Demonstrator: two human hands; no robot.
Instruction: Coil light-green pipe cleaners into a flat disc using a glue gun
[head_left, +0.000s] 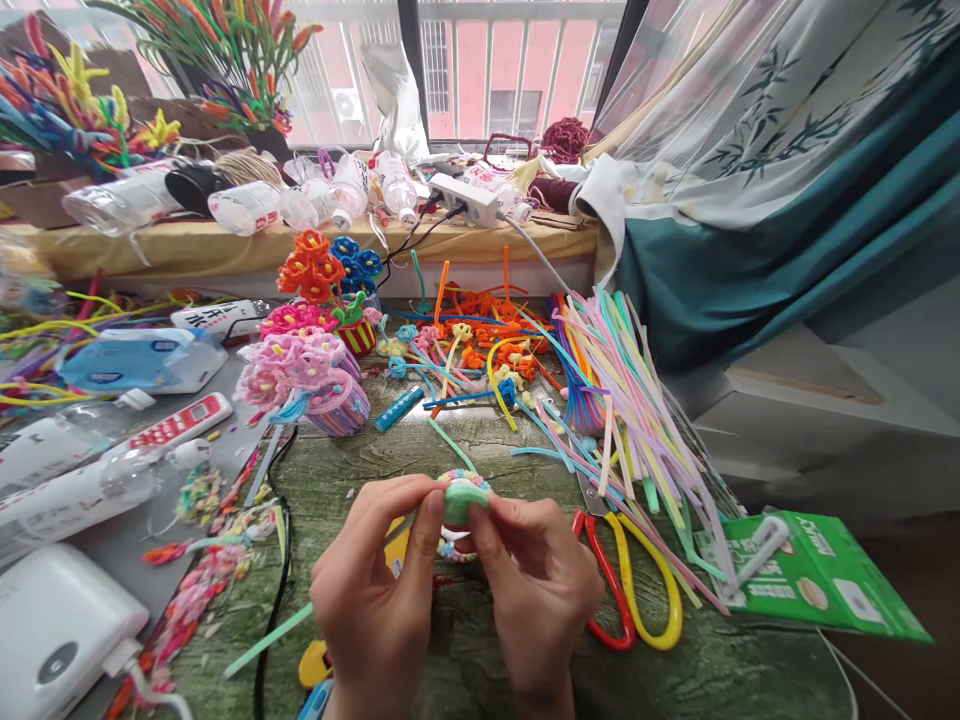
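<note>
Between my left hand (pixel 382 570) and my right hand (pixel 532 580) is a mint-green pipe cleaner coil (pixel 465 497), pinched by thumb and fingers on both sides. One green pipe cleaner tail (pixel 452 443) points up behind it, and another green length (pixel 268 637) runs out to the lower left of my left hand. Just beyond the coil, partly hidden by my fingers, is a pastel multicoloured ring (pixel 456 550). Scissors (pixel 626 575) with one red and one yellow handle lie to the right of my right hand. A yellow object (pixel 397 545) peeks out behind my left fingers.
Pipe cleaner flower pots (pixel 337 395) and orange scraps (pixel 487 320) stand farther back. Long pastel pipe cleaners (pixel 637 420) spread on the right beside a green packet (pixel 825 575). A black cable (pixel 274 600), plastic bottles (pixel 97 490) and a white device (pixel 64 635) occupy the left.
</note>
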